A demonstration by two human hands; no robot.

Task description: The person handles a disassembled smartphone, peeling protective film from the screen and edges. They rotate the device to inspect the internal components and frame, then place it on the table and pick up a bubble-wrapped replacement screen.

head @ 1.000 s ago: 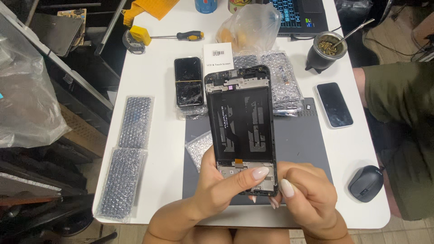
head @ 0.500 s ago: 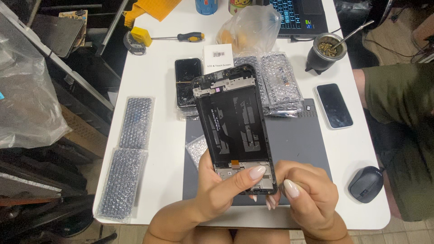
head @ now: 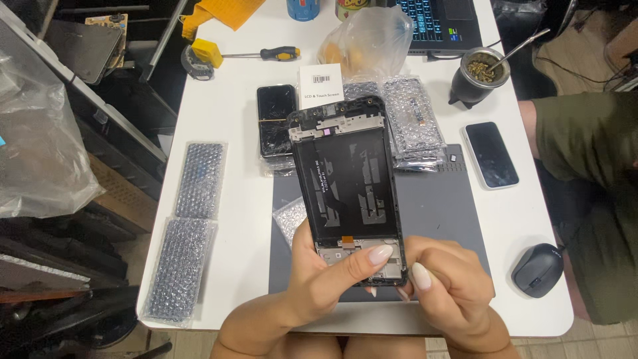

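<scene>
My left hand [head: 319, 279] grips the lower end of an opened black phone frame [head: 345, 186], thumb pressed across its bottom board. The frame is held upright above a grey work mat [head: 445, 213], inner side facing me. My right hand [head: 445, 292] is curled shut against the frame's lower right corner; whether it pinches a small tool or part is hidden by the fingers.
Several bubble-wrapped parts [head: 199, 179] lie at the left and behind the frame. A cracked phone [head: 276, 119], a white card [head: 321, 85], a screwdriver [head: 262, 54], a plastic bag [head: 365, 40], a laptop [head: 438, 16], a dark cup with straw [head: 480, 76], a phone [head: 490, 154] and a mouse [head: 537, 269] surround. Another person sits at the right [head: 591, 179].
The phone frame has tilted and shifted slightly in my hands. My right hand's fingers have curled tighter at its lower corner.
</scene>
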